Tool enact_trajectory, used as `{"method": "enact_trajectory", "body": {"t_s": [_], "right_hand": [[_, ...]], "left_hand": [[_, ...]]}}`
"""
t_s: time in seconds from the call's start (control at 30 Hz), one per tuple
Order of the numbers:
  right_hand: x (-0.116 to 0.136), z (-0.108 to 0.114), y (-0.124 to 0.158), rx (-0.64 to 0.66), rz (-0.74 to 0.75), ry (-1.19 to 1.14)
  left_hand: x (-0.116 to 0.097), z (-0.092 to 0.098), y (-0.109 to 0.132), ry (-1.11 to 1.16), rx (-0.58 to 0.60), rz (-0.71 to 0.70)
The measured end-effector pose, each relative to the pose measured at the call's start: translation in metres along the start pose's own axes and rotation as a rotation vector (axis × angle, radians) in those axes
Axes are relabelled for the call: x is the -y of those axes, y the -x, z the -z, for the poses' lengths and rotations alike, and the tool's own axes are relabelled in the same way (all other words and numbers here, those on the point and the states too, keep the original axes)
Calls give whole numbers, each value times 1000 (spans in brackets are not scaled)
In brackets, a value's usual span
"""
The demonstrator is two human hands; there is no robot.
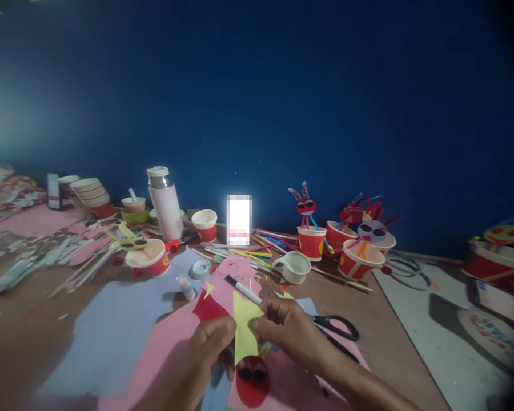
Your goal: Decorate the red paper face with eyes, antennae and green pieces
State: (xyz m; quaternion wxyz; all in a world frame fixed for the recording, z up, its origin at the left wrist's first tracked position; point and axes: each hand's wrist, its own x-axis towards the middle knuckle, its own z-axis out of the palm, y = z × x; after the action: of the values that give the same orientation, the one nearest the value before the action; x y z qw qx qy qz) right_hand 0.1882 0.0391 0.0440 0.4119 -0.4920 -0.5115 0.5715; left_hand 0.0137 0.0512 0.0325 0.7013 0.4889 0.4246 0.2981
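A strip of yellow paper point(246, 328) is stretched upright between my two hands. My left hand point(209, 345) pinches its left edge, and my right hand point(282, 325) pinches the right edge with thumb and fingers. Just below the strip lies a red oval paper face point(252, 382) with two dark eyes. Beyond the fingers rests a black-capped white marker point(243, 289). Left of it is a piece of red paper point(214, 305). Black-handled scissors point(338, 328) lie right of my right hand, on pink paper point(171, 348).
A white flask point(166, 205), a red paper cup point(204, 225), a white mug point(294, 267) and a tape roll point(201, 269) stand beyond. Red cups with paper creatures point(312, 242) line the back right. Blue paper point(107, 325) covers the left, near stacked cups point(94, 197).
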Motion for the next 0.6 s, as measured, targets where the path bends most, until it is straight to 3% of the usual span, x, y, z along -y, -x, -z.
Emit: {"method": "enact_trajectory", "body": {"t_s": [0.13, 0.27, 0.6], "right_hand": [[2, -1, 3, 10, 9, 26], [-1, 2, 1, -25, 28, 44], [-3, -1, -2, -64, 47, 132]], "left_hand": [[7, 0, -8, -28, 57, -23], [12, 3, -14, -77, 37, -43], [6, 10, -12, -137, 30, 12]]}}
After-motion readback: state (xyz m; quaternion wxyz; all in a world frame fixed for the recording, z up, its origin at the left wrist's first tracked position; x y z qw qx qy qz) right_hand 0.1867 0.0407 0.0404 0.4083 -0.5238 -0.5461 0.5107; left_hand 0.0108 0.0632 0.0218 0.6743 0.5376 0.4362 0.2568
